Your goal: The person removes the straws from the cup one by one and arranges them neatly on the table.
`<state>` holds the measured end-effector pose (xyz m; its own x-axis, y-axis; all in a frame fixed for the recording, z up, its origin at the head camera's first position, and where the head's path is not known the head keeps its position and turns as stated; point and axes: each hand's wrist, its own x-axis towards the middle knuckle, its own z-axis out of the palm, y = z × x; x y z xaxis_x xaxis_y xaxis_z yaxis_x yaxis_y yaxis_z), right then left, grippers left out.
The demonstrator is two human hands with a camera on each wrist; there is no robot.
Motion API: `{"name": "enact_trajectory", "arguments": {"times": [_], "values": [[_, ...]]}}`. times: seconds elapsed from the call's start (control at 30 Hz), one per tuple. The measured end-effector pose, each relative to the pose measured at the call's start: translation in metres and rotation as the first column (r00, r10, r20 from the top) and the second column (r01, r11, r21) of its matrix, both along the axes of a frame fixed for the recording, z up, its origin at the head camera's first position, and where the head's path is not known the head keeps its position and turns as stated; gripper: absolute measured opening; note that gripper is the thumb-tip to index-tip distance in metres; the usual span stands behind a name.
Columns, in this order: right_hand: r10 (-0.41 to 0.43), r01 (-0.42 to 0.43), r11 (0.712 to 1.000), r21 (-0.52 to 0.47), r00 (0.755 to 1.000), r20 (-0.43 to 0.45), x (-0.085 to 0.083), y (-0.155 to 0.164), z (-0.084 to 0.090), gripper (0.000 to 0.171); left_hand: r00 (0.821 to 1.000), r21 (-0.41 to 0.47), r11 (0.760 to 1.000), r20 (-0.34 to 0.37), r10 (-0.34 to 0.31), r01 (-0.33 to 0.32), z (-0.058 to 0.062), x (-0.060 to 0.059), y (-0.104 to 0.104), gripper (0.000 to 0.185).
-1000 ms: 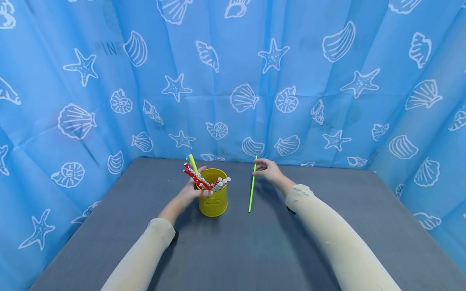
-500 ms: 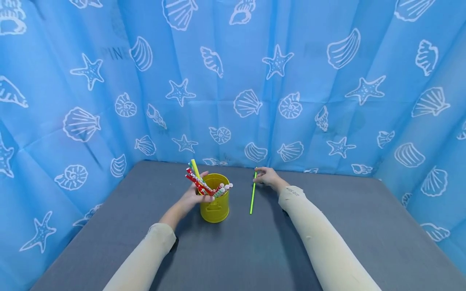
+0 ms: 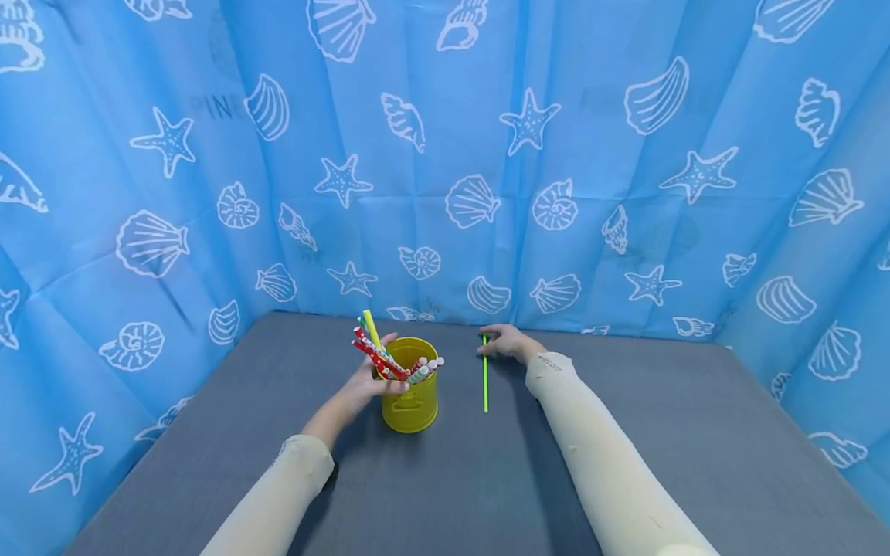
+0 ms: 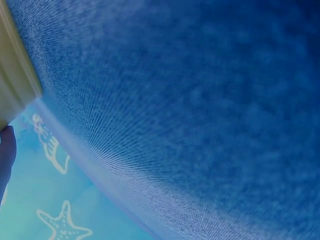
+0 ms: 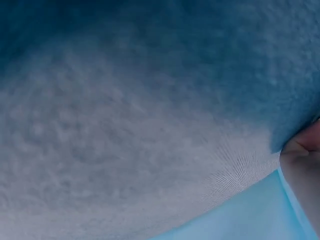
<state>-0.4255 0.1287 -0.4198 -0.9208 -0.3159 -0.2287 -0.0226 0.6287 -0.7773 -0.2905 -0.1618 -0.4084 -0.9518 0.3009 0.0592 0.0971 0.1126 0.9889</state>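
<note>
In the head view my left hand (image 3: 363, 384) grips a yellow metal bucket (image 3: 410, 417) from its left side, the thumb across the front near the rim. Several paper straws (image 3: 373, 347) stick out of it: red dotted and yellow ones lean left over the hand, pale striped ones lean right. The left wrist view catches only the bucket's lower edge and one finger (image 4: 6, 157). To the right, my right hand (image 3: 507, 342) pinches the far end of a bright green straw (image 3: 485, 384) that points back toward me along the table. Just some fingers (image 5: 302, 165) show in the right wrist view.
A grey cloth-covered table (image 3: 431, 502) lies under both arms. Behind it and along both sides hangs a blue curtain (image 3: 445, 266) with white shells and starfish. The bucket stands left of the green straw with a hand's width or so between them.
My right hand has slid slightly left and nearer along the green straw's far end, and the straw has turned from slanted to nearly straight. The left hand still holds the bucket in place.
</note>
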Motion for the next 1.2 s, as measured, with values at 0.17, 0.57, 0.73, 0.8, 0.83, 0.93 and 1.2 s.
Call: {"name": "enact_trajectory", "arguments": {"times": [0.17,0.57,0.73,0.8,0.83,0.93,1.2], "values": [[0.038,-0.038,0.999,0.036,0.999,-0.002,0.007,0.006,0.0,0.067,1.0,-0.005,1.0,0.008,0.004,-0.004,0.001,0.0,0.0,0.087],[0.195,-0.178,0.968,0.179,0.978,-0.081,0.028,0.015,-0.001,0.077,1.0,-0.009,1.0,-0.003,0.004,-0.004,0.001,0.0,0.0,0.089],[0.172,-0.152,0.966,0.207,0.982,-0.082,0.028,0.015,-0.004,0.077,1.0,0.003,1.0,-0.001,0.003,-0.003,0.0,0.0,0.001,0.089],[0.156,-0.136,0.967,0.214,0.985,-0.08,0.028,0.013,-0.004,0.078,1.0,0.003,1.0,0.0,0.008,-0.008,0.0,0.0,0.001,0.089],[0.147,-0.127,0.968,0.216,0.986,-0.078,0.028,0.012,-0.004,0.078,1.0,0.002,1.0,-0.003,0.008,-0.008,0.0,-0.001,0.001,0.088],[0.127,-0.108,0.971,0.214,0.989,-0.073,0.027,0.01,-0.004,0.078,1.0,0.005,1.0,-0.004,0.008,-0.008,-0.001,0.0,0.0,0.088],[0.106,-0.093,0.975,0.202,0.993,-0.053,0.024,0.008,-0.003,0.077,1.0,-0.017,1.0,-0.003,0.017,-0.017,-0.001,0.001,0.001,0.089]]}}
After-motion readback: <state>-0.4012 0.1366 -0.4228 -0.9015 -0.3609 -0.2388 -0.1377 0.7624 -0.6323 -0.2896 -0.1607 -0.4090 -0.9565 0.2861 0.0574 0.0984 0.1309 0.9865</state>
